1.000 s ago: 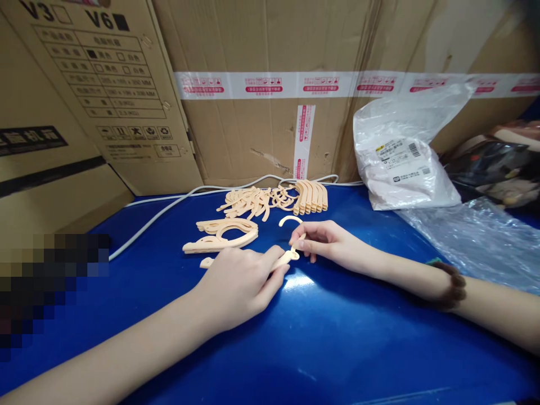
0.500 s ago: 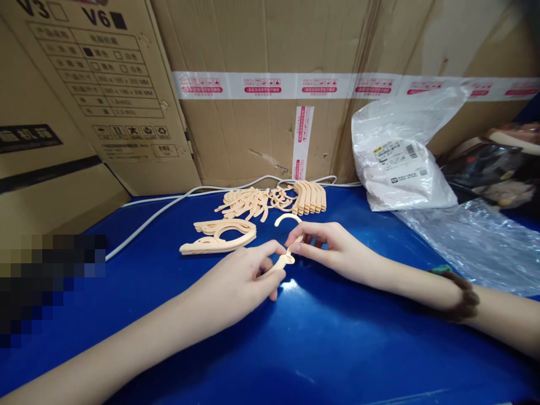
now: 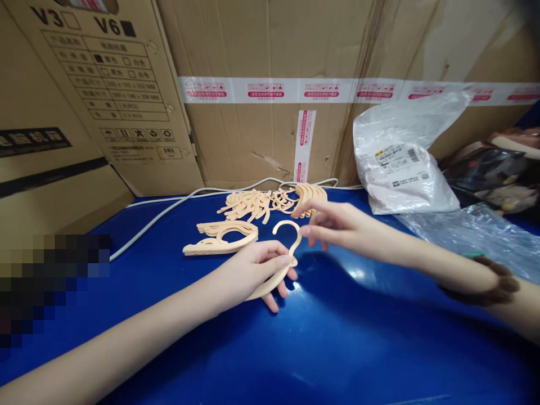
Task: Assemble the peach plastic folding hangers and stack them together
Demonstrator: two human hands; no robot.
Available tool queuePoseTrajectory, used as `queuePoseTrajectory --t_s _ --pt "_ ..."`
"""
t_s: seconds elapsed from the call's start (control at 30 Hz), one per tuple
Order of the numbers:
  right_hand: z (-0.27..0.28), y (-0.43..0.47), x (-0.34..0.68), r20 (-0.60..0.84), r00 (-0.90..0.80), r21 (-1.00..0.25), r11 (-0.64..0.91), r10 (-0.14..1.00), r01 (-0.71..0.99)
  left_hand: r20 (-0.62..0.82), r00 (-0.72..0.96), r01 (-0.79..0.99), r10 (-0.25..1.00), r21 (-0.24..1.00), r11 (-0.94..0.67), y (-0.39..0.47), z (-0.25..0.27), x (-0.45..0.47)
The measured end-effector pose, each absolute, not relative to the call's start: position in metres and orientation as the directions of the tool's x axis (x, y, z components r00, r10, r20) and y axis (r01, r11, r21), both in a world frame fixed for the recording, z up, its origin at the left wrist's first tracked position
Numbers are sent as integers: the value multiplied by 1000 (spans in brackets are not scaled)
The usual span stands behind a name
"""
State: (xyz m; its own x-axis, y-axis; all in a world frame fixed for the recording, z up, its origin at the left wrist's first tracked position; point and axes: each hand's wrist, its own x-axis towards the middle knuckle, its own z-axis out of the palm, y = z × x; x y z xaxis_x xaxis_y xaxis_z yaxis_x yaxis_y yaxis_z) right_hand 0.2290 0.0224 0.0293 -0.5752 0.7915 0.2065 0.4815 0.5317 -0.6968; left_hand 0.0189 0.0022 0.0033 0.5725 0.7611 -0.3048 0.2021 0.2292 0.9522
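**Fingers of the left hand [image 3: 253, 270] pinch a cream clothes hanger [image 3: 272, 284] at its neck; the right hand's [image 3: 337, 222] are parted and hold nothing**

The left thumb presses over the neck, where the curved hook [image 3: 298, 239] meets the hanger's arm, with the other fingers spread beneath. The arm slants down toward the person and is partly covered by that hand. The hanger is held just above the blue tabletop [image 3: 329, 349], with the hook curling up and away. The right thumb and forefinger stand apart at the hook's right side; whether the thumb tip brushes it, I cannot tell.

Just beyond the left hand lies a stack of folded hangers [image 3: 234, 246]. Farther back are a jumble of loose pieces [image 3: 248, 205] and a row of curved arms [image 3: 301, 194], the latter partly behind the right fingers.

The step in hand looks like setting the hook at the arm's end; the thumb hides whether it is fully seated. The next move seems to call for a steady left pinch at the neck, with the right fingers either closing on the hook to turn or press it or, if it is firm, keeping clear.
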Motion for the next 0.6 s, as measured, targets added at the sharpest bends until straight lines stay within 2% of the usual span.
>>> queuePoseTrajectory --t_s 0.07,0.13,0.2,0.4,0.6 --pt "38 38 241 218 -508 -698 497 833 515 -314 539 204 781 949 241 3 6 21" --pt "42 59 254 217 -392 -617 437 894 654 -327 507 221 797 943 247 4 9 22" --pt "42 82 268 149 -206 -570 254 967 781 -342 498 240 797 937 252 4 11 23" --pt "22 129 288 59 -23 -571 53 998 820 -330 573 244 751 943 228 9 6 18" --pt "9 143 285 18 33 -585 -16 999 811 -332 666 227 668 943 243 14 5 16"
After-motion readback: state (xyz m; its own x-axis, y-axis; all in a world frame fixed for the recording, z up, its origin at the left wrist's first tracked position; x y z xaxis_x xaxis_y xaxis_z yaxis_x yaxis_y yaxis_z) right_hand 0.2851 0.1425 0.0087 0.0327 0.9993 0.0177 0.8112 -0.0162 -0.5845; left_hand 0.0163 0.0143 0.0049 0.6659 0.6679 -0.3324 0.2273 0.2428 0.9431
